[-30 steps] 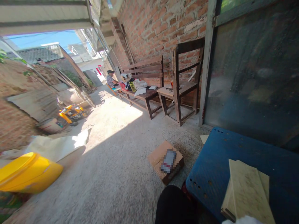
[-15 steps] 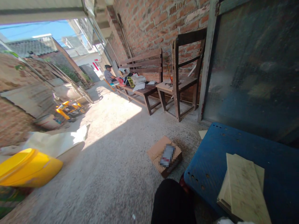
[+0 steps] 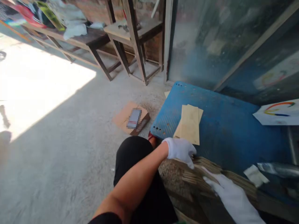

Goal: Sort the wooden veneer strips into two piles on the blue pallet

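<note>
Both my hands wear white gloves. My left hand (image 3: pixel 181 151) reaches across past my knee, its fingers curled down over a thin brown board (image 3: pixel 198 170) at the near edge of the blue table (image 3: pixel 224 124). My right hand (image 3: pixel 230 191) has its thumb and fingers around the other end of that board; motion blurs the edges. Close under and beside the hands lie stacks of thin brown boards (image 3: pixel 240 183). Just beyond my left hand, a few cream rectangular sheets (image 3: pixel 190 123) overlap on the table.
A cardboard box (image 3: pixel 123 115) with a pixelated item on it sits on the floor. A chair (image 3: pixel 133 34) and a loaded bench (image 3: pixel 93 40) stand by the wall. On the table's right are a crumpled scrap (image 3: pixel 255 175), a clear plastic wrap (image 3: pixel 280 169) and white printed packaging (image 3: pixel 280 112).
The view has swung down and to the right. Both gloved hands have come into sight at the board stacks by the table's near edge. The yellow bucket has left the view.
</note>
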Action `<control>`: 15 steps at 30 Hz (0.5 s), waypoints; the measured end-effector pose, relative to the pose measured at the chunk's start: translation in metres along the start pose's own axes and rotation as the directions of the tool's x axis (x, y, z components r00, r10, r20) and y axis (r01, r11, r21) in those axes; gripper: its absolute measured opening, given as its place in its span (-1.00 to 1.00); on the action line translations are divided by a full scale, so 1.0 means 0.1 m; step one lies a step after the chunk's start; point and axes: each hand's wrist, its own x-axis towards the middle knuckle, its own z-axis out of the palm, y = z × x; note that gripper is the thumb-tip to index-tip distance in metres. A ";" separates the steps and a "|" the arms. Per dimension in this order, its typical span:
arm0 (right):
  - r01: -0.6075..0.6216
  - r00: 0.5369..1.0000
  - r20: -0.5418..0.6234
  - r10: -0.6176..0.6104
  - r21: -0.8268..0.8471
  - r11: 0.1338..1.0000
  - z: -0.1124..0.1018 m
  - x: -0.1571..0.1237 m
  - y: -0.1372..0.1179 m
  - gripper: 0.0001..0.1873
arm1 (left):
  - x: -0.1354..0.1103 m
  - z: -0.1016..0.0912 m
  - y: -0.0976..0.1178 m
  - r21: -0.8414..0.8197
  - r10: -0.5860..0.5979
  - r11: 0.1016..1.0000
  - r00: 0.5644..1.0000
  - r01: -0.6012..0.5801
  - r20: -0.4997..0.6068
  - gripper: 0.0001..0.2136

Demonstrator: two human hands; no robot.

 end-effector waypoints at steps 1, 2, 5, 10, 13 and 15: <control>-0.004 0.997 0.083 0.006 -0.019 1.000 0.05 -0.01 -0.02 -0.64 | -0.01 -0.05 -0.03 0.107 -0.093 0.989 0.992 0.101 -0.081 -0.58; 0.000 0.993 0.116 0.005 -0.042 0.999 0.11 -0.01 -0.03 -0.62 | -0.03 -0.10 -0.06 0.188 -0.169 0.962 0.971 0.200 -0.166 -0.62; 0.023 0.991 0.136 -0.005 -0.131 0.991 0.33 0.04 -0.01 -0.61 | -0.04 -0.15 -0.12 0.278 -0.283 0.881 0.896 0.384 -0.342 -0.67; 0.020 0.979 0.200 0.036 -0.271 0.962 0.71 0.16 0.13 -0.63 | -0.02 -0.13 -0.05 0.292 -0.287 0.880 0.908 0.376 -0.306 -0.70; -0.038 0.963 0.240 0.121 -0.322 0.946 0.92 0.28 0.22 -0.62 | 0.00 -0.14 -0.03 0.295 -0.295 0.877 0.909 0.380 -0.295 -0.72; -0.094 0.952 0.246 0.182 -0.331 0.939 1.05 0.37 0.27 -0.62 | 0.01 -0.14 -0.04 0.292 -0.300 0.875 0.906 0.386 -0.299 -0.72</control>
